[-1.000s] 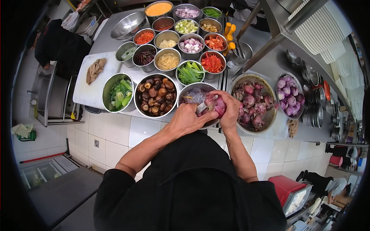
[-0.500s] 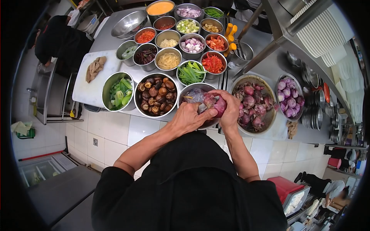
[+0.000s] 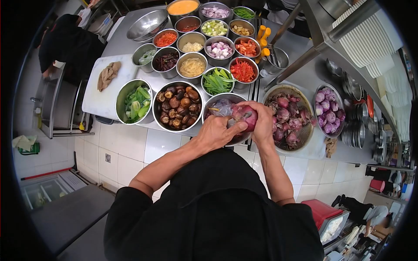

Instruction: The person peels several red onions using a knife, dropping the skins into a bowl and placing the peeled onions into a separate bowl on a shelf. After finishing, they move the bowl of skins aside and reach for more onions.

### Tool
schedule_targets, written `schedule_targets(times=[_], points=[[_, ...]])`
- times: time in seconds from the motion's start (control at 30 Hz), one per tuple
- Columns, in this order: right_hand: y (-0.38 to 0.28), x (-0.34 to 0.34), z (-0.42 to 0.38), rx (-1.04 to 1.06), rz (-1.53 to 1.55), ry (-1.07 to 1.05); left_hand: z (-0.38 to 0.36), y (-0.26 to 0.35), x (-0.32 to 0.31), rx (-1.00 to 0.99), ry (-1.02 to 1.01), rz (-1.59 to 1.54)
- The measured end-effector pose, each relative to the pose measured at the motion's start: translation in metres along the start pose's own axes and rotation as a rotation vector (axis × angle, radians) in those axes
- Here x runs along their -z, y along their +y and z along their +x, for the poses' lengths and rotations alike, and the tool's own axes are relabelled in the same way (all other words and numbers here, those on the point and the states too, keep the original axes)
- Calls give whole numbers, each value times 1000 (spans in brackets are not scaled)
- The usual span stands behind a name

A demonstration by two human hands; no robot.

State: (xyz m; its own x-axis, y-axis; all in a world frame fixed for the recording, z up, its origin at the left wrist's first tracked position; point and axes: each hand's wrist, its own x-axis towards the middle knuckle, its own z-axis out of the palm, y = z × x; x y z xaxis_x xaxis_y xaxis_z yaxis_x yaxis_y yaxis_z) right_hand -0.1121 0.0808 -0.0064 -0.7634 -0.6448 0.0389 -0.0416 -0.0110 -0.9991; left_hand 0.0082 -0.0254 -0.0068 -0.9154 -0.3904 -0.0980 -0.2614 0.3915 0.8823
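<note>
Red onion (image 3: pixel 244 116) in right hand (image 3: pixel 264 123)

bowls (image 3: pixel 178 104) crowd counter, colander (image 3: pixel 288 116) flanks right

White tiled counter front (image 3: pixel 130 148), steel worktop (image 3: pixel 117 41), plate-stacked shelf (image 3: pixel 370 39), grey floor (image 3: pixel 69 217)

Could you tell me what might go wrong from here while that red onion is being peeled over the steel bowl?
1. The short knife blade in the left hand sits close to that hand's thumb and the right hand cupping the round red onion; a slip could nick a finger.
2. The steel peelings bowl stands at the steel counter's front edge, so a nudge might tip it off.
</note>
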Motion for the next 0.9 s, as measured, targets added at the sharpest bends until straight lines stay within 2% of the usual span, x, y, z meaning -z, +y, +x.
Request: schedule_targets(times=[0.17,0.27,0.37,0.47,0.6,0.67,0.8,0.9], points=[[-5,9,7,-238,-25,-166,1,-9,-1,-71,-66,160],[5,8,8,-192,-27,-178,0,-13,-6,-77,-16,56],[-2,5,7,-364,95,-166,-1,-12,-2,7,-69,92],[1,8,8,-282,166,-317,-2,-4,4,43,-98,80],[-18,22,9,-510,486,-488,-3,-8,4,55,4,-145],[-4,32,11,-498,473,-573,-3,-11,2,76,51,-148],[3,14,3,-634,541,-216,1,-23,-5,120,145,-68],[20,16,5,-658,704,-237,4,-25,-9,118,215,-14]])
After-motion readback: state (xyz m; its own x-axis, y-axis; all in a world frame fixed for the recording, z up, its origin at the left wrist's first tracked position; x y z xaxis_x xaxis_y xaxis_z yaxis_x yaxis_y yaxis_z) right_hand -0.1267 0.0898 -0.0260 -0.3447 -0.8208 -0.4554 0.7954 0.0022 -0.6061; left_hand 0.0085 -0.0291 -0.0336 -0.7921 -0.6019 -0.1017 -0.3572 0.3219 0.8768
